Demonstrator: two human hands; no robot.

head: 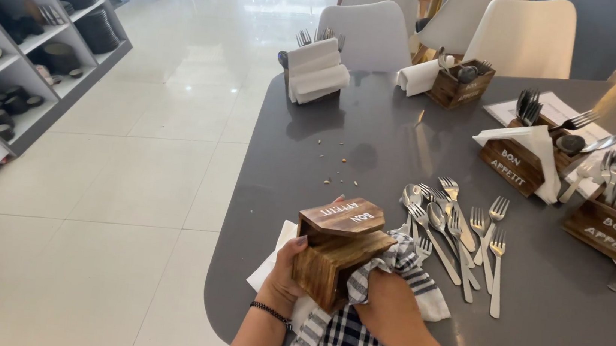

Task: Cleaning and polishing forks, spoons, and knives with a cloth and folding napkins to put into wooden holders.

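Two hands work one wooden caddy (337, 247) at the near edge of my grey bench (557, 325). My left hand (285, 272) grips its side, tipping it. My right hand (385, 297) is pushed into its open end, wrapped in a checked cloth (352, 343); I cannot tell its grip. Loose forks and spoons (456, 236) lie just right.

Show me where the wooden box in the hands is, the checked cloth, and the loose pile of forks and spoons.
Wooden box (337, 245), head view, on its front side.
Checked cloth (344, 342), head view, on the hanging lower part.
Pile of forks and spoons (460, 236), head view, on the middle handles.
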